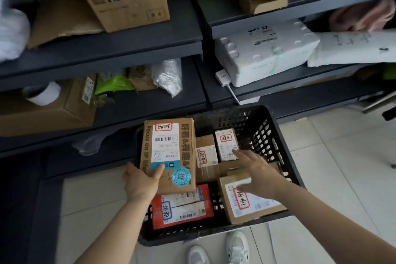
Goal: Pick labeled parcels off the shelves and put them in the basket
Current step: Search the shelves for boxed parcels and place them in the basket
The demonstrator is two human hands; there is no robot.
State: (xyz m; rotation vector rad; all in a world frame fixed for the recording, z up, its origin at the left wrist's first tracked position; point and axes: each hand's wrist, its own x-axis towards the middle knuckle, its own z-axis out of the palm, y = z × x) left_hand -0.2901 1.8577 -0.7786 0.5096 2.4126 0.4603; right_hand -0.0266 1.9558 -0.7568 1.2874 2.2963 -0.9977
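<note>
Large labelled parcel (169, 152): label up, long axis running away from the person, over the left half of the basket (263, 135). Left hand (141, 182) grips its near-left corner, thumb on top. Right hand (259, 172), fingers straight and empty, hovers to its right over the smaller parcels (227, 144).

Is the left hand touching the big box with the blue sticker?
Touching. The head view shows the left hand gripping the big box, thumb lying on its label.

Illumination dim, diffuse; brightest on floor tiles (334, 156), darkest under shelves (107, 49). Straight lines bow at edges; right hand (257, 173) motion-blurred.
</note>
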